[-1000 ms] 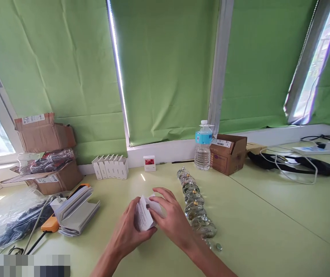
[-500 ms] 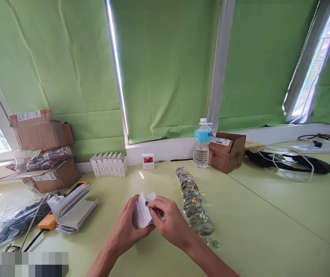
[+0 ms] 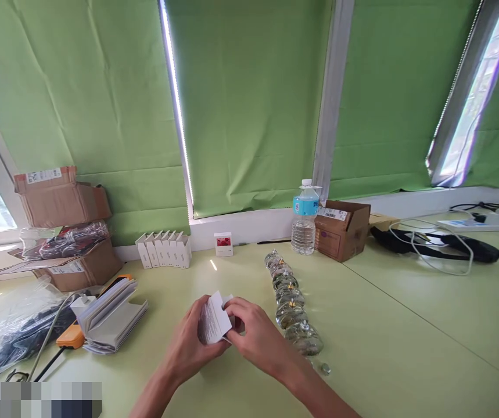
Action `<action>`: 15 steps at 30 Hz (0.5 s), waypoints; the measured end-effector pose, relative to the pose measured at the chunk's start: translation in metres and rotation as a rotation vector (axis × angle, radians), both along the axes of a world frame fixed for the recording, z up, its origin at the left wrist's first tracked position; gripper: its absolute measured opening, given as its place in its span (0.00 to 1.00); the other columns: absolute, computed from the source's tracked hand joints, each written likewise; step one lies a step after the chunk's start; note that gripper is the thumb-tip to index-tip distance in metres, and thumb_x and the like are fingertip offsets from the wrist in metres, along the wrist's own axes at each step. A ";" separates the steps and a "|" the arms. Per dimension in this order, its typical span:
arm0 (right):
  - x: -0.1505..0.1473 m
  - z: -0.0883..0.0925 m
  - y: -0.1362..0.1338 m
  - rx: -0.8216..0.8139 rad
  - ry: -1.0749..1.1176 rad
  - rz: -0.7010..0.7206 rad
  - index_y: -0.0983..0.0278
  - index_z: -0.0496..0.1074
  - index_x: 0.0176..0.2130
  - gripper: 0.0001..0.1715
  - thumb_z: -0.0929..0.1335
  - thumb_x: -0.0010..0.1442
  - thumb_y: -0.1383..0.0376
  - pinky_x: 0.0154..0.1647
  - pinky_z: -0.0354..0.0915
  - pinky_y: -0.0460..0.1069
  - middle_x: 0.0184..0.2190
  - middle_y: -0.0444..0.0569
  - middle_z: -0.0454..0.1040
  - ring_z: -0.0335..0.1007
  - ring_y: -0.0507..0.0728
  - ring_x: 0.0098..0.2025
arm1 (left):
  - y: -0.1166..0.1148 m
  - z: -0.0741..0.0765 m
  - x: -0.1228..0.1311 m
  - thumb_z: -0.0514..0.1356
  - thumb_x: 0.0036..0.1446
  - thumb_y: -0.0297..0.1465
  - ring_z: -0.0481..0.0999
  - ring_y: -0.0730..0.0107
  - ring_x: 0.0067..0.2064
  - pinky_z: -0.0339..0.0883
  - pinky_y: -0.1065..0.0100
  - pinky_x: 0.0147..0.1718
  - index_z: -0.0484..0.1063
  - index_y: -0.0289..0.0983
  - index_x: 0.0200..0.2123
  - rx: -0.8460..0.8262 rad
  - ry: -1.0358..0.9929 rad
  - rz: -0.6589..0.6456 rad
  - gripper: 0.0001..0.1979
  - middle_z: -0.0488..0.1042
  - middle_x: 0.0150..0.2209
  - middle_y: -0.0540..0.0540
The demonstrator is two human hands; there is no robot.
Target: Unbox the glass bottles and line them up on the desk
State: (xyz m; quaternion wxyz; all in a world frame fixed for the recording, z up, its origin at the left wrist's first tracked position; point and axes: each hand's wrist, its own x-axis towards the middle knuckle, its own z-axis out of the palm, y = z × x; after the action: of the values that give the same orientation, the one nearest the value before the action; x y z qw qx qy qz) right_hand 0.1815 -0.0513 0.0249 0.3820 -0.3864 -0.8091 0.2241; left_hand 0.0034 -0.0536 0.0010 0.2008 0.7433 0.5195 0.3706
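Note:
A small white paper box with printed text on one face is held between my two hands above the table. My left hand wraps around its left side, thumb along the lower edge. My right hand has its fingers bent over the right side, pinching at the box's edge; the fingertips are partly hidden. Just right of this hand runs a row of clear glass pieces with small gold and silver bits on top. A small round silver piece lies by the row's near end.
Several white boxes stand at the back, beside a small box with a red picture. A water bottle and a brown carton are back right. Folded white cardboard and stacked cartons occupy the left.
My right hand's fingers have shifted around the box's right edge, with the thumb now lower. The box has turned slightly, showing more of its printed face. My left hand keeps its hold.

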 end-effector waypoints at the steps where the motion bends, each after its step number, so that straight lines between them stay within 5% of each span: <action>1: 0.000 0.000 0.000 0.008 -0.001 0.003 0.61 0.70 0.34 0.10 0.65 0.54 0.74 0.34 0.58 0.46 0.34 0.44 0.71 0.65 0.53 0.35 | 0.000 0.000 0.000 0.64 0.45 0.34 0.74 0.64 0.40 0.68 0.66 0.37 0.59 0.39 0.54 -0.002 -0.001 0.003 0.31 0.74 0.45 0.46; 9: 0.001 0.004 0.000 0.068 -0.030 0.072 0.61 0.70 0.33 0.11 0.64 0.54 0.76 0.46 0.57 0.49 0.34 0.41 0.73 0.65 0.53 0.36 | 0.000 0.002 -0.002 0.64 0.46 0.35 0.73 0.63 0.39 0.68 0.66 0.36 0.59 0.39 0.54 -0.053 -0.021 -0.033 0.31 0.74 0.44 0.46; 15: 0.002 -0.005 0.004 0.028 -0.009 -0.013 0.62 0.71 0.32 0.11 0.67 0.47 0.76 0.43 0.59 0.46 0.39 0.46 0.70 0.64 0.55 0.43 | -0.004 0.001 0.000 0.67 0.45 0.36 0.72 0.62 0.41 0.66 0.66 0.37 0.61 0.39 0.54 -0.149 -0.037 -0.134 0.33 0.73 0.45 0.45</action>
State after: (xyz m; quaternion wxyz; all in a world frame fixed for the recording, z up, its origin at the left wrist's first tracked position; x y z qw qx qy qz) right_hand 0.1838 -0.0470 0.0196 0.3853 -0.3871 -0.8113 0.2087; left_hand 0.0034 -0.0577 0.0016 0.2896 0.7523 0.4909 0.3304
